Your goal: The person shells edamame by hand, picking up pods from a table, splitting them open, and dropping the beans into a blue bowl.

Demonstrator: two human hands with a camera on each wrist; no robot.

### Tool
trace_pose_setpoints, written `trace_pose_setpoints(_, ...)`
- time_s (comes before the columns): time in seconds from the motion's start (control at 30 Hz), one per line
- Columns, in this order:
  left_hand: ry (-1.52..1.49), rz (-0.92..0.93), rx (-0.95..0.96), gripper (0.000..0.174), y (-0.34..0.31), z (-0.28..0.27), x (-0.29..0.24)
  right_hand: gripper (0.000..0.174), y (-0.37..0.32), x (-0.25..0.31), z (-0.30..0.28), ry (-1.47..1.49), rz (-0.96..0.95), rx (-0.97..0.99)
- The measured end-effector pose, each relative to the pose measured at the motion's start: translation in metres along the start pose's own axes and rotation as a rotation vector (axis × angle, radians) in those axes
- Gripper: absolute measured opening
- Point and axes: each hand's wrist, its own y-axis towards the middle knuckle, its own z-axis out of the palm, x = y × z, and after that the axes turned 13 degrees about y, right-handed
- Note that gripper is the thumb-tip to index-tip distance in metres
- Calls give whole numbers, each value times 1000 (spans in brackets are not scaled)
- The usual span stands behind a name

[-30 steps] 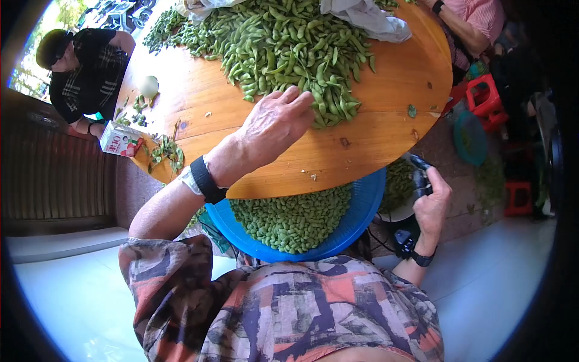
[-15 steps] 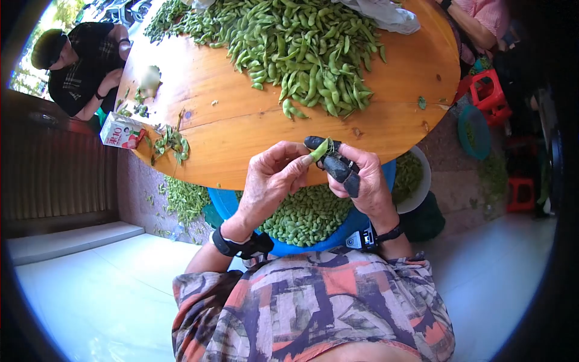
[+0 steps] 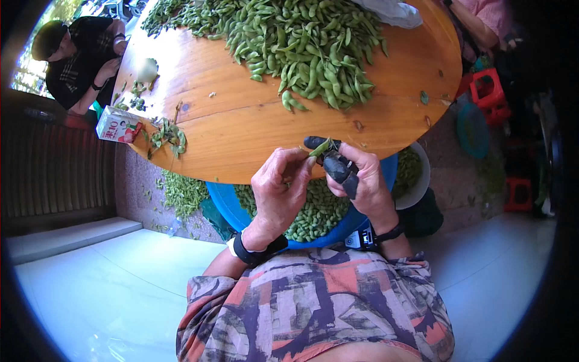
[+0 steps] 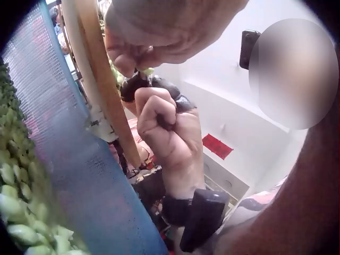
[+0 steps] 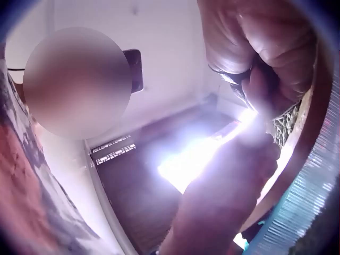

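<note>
Just over the near table edge in the head view, my left hand pinches one end of a green edamame pod between thumb and fingertips. My right hand grips the pod's other end with fingers in black coverings. The left wrist view shows the left hand above the curled right hand, the black-covered fingers meeting the pod. Glare washes out much of the right wrist view. Below both hands, a blue basin holds many shelled green beans.
A large heap of edamame pods covers the far part of the wooden table. At its left edge stand a carton and loose leaves. A white bowl of pods sits right of the basin. Another person is at the left.
My left hand has come from the pod heap back over the basin with a pod. My right hand has moved in from the right to meet it. Over the last half second both stay together.
</note>
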Motion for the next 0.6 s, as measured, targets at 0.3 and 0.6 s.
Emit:
trace_pose_setpoints(0.3, -1216, -600, 476, 3, 1, -18, -11, 26, -3, -13, -22, 587, 160, 196)
trace_pose_setpoints(0.6, -50, 6, 225, 19, 19, -17, -22, 20, -10, 8, -2, -619, -202, -4)
